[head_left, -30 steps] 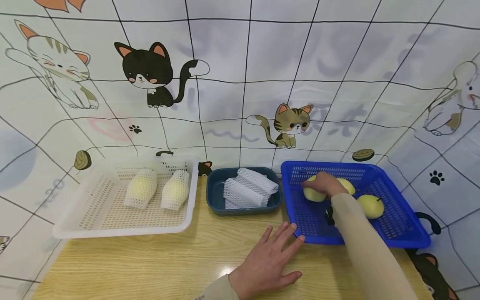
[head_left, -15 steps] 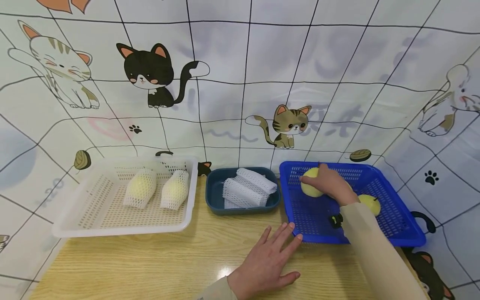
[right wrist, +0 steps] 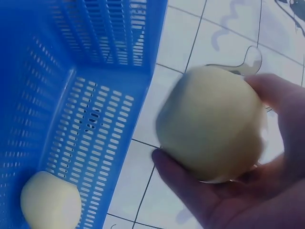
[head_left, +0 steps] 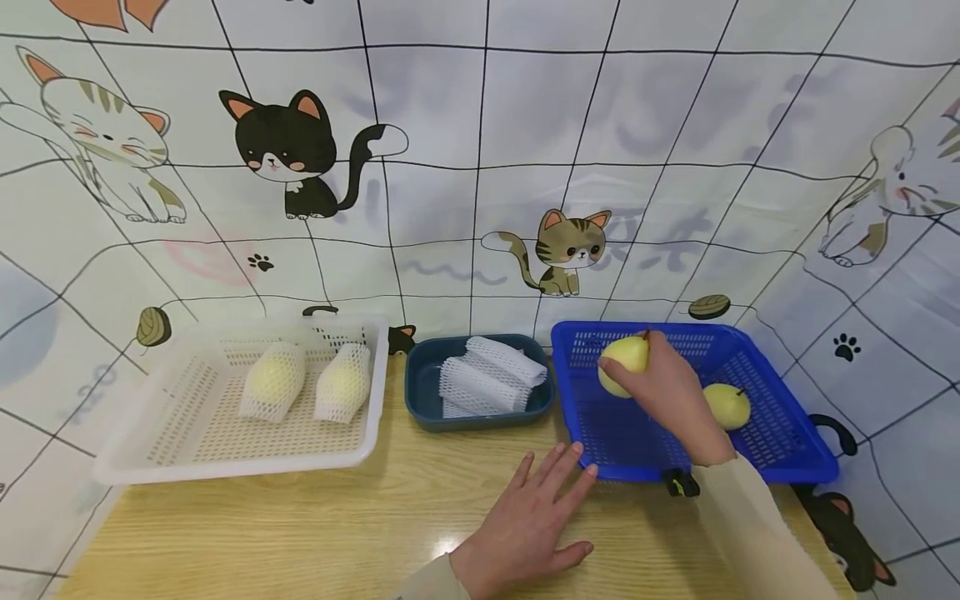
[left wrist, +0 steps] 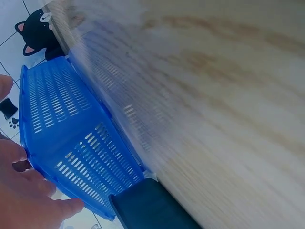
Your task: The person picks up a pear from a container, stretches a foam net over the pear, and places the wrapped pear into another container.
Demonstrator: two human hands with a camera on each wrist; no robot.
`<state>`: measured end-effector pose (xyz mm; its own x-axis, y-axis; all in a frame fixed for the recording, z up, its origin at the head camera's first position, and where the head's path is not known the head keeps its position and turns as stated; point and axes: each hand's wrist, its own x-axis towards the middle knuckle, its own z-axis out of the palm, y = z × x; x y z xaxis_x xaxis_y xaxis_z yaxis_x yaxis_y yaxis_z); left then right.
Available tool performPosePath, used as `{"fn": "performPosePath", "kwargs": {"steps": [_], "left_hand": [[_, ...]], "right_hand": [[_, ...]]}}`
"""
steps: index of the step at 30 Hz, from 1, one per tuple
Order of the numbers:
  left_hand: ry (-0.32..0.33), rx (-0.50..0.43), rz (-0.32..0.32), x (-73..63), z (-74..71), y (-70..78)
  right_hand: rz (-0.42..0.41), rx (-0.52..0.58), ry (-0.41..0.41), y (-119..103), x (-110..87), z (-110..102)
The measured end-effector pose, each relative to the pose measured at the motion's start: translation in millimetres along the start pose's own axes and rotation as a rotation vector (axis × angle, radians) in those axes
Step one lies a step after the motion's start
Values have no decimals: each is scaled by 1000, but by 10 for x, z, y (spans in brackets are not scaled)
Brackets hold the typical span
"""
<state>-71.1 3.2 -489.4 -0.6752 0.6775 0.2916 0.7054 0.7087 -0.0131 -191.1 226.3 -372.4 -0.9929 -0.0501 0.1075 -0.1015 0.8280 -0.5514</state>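
My right hand (head_left: 667, 392) grips a yellow-green pear (head_left: 626, 364) over the left part of the blue basket (head_left: 615, 473). In the right wrist view the thumb and fingers wrap this pear (right wrist: 214, 124), above the basket's rim. Another pear (head_left: 726, 407) lies in the basket, partly behind the right hand. My left hand (head_left: 525, 521) rests on the wooden table with fingers spread, fingertips right at the basket's near left corner. The left wrist view shows those fingers (left wrist: 33, 191) beside the blue wall.
A teal container (head_left: 480, 423) with several white foam net sleeves (head_left: 487, 379) stands in the middle. At left, a white basket (head_left: 247, 467) holds two pears in foam nets (head_left: 273, 379). A cat-printed, tile-patterned sheet (head_left: 435, 167) rises behind the table.
My right hand has lifted the pear from the basket floor and drawn it slightly up and toward me. The left hand stays in place; the head view has shifted a little.
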Motion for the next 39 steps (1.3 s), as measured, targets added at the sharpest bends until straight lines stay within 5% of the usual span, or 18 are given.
{"fn": "performPosePath", "kwargs": {"steps": [7,14,19,23,31,34,39], "left_hand": [[-14,-83,-11,-73,1,-41],[-2,-190,-45,-227,-164,-188],[75,-300,-138,-411,-304,-449],[166,-512,-267,-555,-377,-647],[366,-811,-430,-767,-301,-871],[414,-867,-473,-818,-274,-911],[447,-972,-550,-873,-255,-952]], "right_hand": [[-29,100,133,-24,-230,106],[-61,151,156,-151,-399,199],[-96,196,151,-292,-530,248],[-130,231,123,-394,-611,316],[-310,250,125,-530,-803,639],[-347,267,63,-585,-871,819],[-287,286,-74,-655,-930,1160]]}}
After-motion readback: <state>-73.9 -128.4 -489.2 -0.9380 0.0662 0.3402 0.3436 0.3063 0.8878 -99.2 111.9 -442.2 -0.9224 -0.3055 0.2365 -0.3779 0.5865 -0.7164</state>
